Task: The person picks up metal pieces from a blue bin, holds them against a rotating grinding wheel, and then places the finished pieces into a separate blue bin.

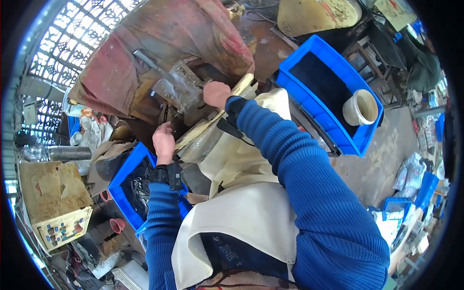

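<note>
Cream apron [251, 212] seen nearest, draped over lap. Right hand [216, 94] closed over edge of metal part [176, 87] at stained machine; water stream seen across part. Left hand [163, 140] curled below, grip hidden, cannot be told. Blue bin [126, 166] placed beside left wrist. White bucket [360, 107] set in second blue crate [309, 48].

White bucket [360, 107] in blue crate [323, 58]

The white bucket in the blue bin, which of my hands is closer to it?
Right. The right hand is left of the white bucket, across the blue bin; the left hand sits farther left and lower.
</note>
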Demonstrator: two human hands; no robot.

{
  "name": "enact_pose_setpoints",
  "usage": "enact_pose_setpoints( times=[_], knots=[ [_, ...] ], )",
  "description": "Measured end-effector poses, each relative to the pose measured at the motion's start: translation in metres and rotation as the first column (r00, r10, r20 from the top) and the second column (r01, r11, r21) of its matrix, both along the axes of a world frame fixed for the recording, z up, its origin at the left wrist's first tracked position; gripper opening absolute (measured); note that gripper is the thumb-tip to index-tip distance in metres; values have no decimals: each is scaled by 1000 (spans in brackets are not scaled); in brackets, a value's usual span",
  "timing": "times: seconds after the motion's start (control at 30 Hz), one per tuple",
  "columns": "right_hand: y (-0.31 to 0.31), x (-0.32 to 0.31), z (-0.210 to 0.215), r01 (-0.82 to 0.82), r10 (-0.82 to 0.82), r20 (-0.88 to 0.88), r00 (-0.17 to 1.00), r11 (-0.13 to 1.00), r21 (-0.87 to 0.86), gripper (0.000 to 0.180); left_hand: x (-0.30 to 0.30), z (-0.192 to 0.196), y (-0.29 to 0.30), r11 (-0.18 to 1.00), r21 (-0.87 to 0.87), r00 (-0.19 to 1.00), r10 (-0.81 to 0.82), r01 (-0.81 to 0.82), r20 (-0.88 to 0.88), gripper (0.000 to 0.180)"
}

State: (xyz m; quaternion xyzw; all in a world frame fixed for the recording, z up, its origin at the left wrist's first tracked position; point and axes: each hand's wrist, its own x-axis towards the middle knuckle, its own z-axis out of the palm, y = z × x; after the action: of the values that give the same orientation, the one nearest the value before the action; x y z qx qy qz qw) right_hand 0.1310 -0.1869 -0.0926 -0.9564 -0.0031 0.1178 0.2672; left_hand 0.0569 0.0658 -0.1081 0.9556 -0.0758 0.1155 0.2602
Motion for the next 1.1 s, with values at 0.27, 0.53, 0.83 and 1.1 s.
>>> enact_pose_setpoints(
  times=[0.27,0.53,0.83,1.1],
  knots=[
    [1,-3,4,15,-15,-8,1000,1000,8,26,2,-3,1,998,-33,994,50,-53,-97,27],
    [-7,2,-5,41,-69,145,987,982,186,27,0,2,0,997,-12,993,69,-70,-94,26],
    [-6,0,-2,65,-101,153,983,973,223,29,-3,3,-4,998,-16,995,61,-63,-78,27],
    [4,6,-9,44,-94,190,977,966,255,28,1,-15,12,995,-59,993,81,-86,-82,29]
  ],
)
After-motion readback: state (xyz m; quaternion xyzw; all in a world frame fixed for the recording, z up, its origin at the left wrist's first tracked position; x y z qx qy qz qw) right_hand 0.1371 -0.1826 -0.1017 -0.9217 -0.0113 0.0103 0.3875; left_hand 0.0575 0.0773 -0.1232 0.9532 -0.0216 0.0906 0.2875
